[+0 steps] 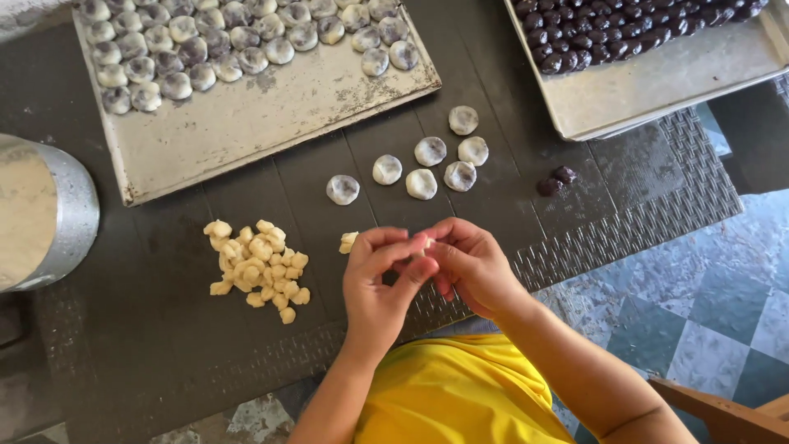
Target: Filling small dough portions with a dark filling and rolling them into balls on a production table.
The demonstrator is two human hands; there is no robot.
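Left hand (374,284) and right hand (468,263) pinched a small pale dough piece (417,243) together between fingertips. Beside them, a heap of dough bits (256,267). Beyond, seven floury wrapped balls (423,168); farther, two worn metal trays (271,115).

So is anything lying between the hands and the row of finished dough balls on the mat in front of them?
Nothing visible: the dark mat is bare between the hands and the finished dough balls.

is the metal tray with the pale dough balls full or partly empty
Partly empty. On the flat grey metal tray, the pale round dough balls crowd only the far end; the near half is bare.
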